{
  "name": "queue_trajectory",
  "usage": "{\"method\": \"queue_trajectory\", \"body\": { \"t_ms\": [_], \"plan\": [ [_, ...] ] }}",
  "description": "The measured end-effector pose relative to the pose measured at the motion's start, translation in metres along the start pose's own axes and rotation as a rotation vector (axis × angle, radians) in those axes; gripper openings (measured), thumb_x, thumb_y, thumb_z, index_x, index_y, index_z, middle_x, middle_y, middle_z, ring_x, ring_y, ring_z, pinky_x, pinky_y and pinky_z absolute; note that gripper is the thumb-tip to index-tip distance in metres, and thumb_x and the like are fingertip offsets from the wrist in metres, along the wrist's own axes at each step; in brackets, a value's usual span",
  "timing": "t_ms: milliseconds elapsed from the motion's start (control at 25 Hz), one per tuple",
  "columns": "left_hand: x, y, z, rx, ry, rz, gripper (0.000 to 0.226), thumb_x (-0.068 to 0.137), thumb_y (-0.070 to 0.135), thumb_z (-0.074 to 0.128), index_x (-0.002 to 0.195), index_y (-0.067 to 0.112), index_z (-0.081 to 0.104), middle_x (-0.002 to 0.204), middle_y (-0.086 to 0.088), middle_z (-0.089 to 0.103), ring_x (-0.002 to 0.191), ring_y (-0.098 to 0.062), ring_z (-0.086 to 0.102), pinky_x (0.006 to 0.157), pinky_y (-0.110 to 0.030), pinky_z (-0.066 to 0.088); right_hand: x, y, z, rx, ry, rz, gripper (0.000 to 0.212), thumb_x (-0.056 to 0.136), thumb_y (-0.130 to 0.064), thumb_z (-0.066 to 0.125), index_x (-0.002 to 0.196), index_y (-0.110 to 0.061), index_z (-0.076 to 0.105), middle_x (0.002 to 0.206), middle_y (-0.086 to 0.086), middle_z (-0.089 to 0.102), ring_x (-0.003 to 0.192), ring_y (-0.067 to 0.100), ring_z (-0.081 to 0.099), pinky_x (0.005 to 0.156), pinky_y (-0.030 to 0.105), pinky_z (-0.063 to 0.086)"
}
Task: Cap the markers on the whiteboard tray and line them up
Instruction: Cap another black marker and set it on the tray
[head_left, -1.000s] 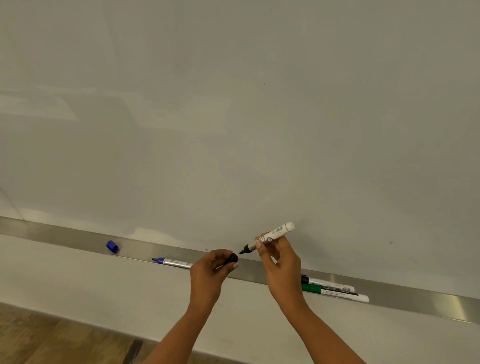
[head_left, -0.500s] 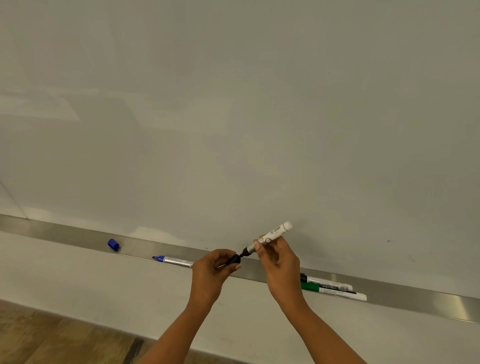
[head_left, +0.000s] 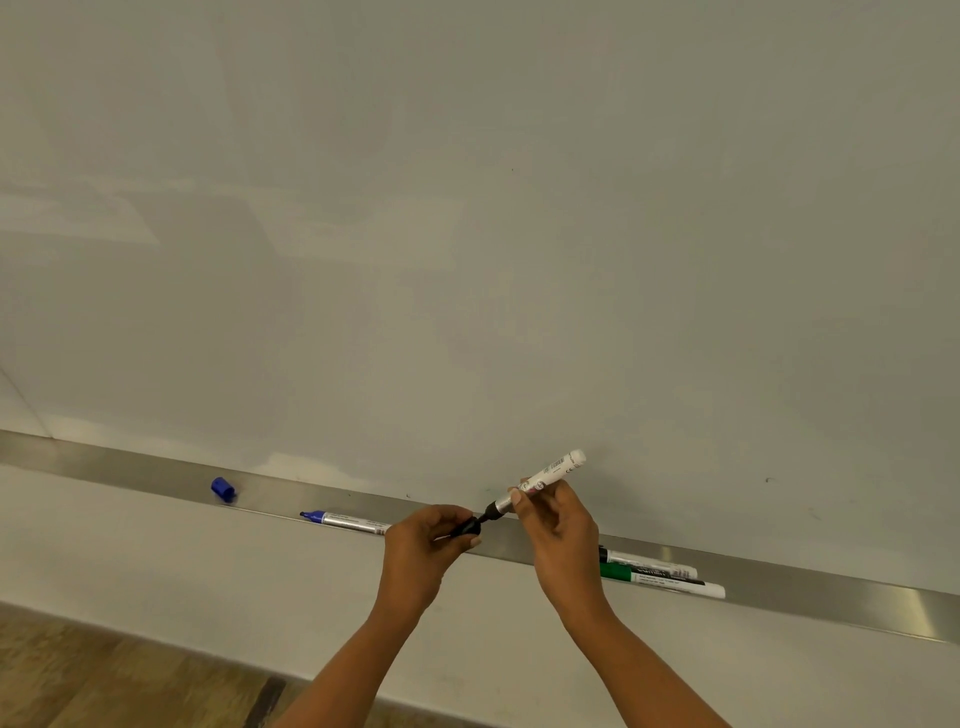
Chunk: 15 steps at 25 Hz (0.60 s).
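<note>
My right hand (head_left: 558, 525) grips a white-bodied black marker (head_left: 553, 470), tilted with its tip pointing down-left. My left hand (head_left: 423, 548) pinches its black cap (head_left: 466, 528), which meets the marker's tip. Both are held just above the metal whiteboard tray (head_left: 831, 592). An uncapped blue marker (head_left: 343, 521) lies in the tray to the left of my hands, its rear end hidden by my left hand. A loose blue cap (head_left: 223, 488) lies farther left. Right of my hands, a capped black marker (head_left: 649, 563) and a capped green marker (head_left: 665, 581) lie side by side.
The large whiteboard (head_left: 467, 234) fills the view above the tray. A pale wall panel (head_left: 156, 561) runs below the tray, and wooden flooring (head_left: 104, 680) shows at the bottom left.
My hands have come together: the black cap, apart from the marker a second ago, now sits against its tip. The markers in the tray have not moved.
</note>
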<state>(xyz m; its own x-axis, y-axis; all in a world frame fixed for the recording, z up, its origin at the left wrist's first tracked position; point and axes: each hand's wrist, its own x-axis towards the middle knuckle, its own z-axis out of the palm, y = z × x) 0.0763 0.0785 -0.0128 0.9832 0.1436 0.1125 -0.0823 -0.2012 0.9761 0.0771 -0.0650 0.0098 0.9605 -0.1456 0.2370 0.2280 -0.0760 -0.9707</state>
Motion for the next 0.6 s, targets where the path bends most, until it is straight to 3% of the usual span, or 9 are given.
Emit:
{"method": "queue_trajectory", "body": {
  "t_ms": [80, 160, 280, 400, 600],
  "plan": [
    [-0.001, 0.002, 0.001, -0.034, -0.001, -0.012, 0.034, 0.068, -0.005, 0.073, 0.073, 0.027, 0.065, 0.07, 0.012, 0.071, 0.07, 0.005, 0.068, 0.064, -0.004, 0.05, 0.001, 0.0, -0.002, 0.034, 0.027, 0.024, 0.008, 0.085, -0.014, 0.06, 0.089, -0.022, 0.06, 0.088, -0.002, 0.068, 0.084, -0.009, 0.061, 0.071, 0.002, 0.045],
    [-0.003, 0.005, 0.001, -0.134, 0.006, -0.047, 0.032, 0.068, -0.007, 0.072, 0.073, 0.024, 0.067, 0.064, 0.012, 0.073, 0.069, 0.001, 0.069, 0.062, -0.006, 0.051, 0.002, 0.001, -0.003, 0.081, 0.063, 0.067, 0.007, 0.085, -0.016, 0.06, 0.086, -0.024, 0.06, 0.088, 0.001, 0.069, 0.085, 0.004, 0.064, 0.077, 0.014, 0.049],
    [-0.004, 0.007, 0.002, -0.266, 0.014, -0.093, 0.027, 0.074, -0.005, 0.067, 0.088, 0.018, 0.069, 0.077, 0.005, 0.073, 0.073, -0.003, 0.069, 0.063, -0.008, 0.052, 0.004, -0.001, -0.005, 0.191, 0.105, 0.153, 0.004, 0.086, -0.015, 0.059, 0.084, -0.018, 0.062, 0.085, 0.003, 0.069, 0.08, 0.01, 0.066, 0.081, 0.033, 0.052],
    [-0.006, 0.01, 0.004, -0.439, 0.024, -0.139, 0.026, 0.082, 0.0, 0.059, 0.104, 0.012, 0.065, 0.079, -0.001, 0.072, 0.075, -0.009, 0.071, 0.066, -0.011, 0.054, 0.005, -0.004, -0.007, 0.389, 0.139, 0.244, 0.006, 0.087, -0.012, 0.057, 0.084, -0.014, 0.062, 0.084, 0.004, 0.068, 0.074, 0.006, 0.068, 0.071, 0.023, 0.055],
    [-0.007, 0.021, 0.008, -0.726, 0.041, -0.193, 0.02, 0.088, -0.004, 0.046, 0.093, 0.007, 0.062, 0.077, -0.012, 0.061, 0.069, -0.013, 0.071, 0.064, -0.016, 0.057, 0.007, -0.006, -0.008, 0.535, 0.173, 0.315, 0.004, 0.086, -0.011, 0.058, 0.084, -0.013, 0.06, 0.084, 0.006, 0.067, 0.07, 0.006, 0.069, 0.058, 0.014, 0.054]
  ]
}}
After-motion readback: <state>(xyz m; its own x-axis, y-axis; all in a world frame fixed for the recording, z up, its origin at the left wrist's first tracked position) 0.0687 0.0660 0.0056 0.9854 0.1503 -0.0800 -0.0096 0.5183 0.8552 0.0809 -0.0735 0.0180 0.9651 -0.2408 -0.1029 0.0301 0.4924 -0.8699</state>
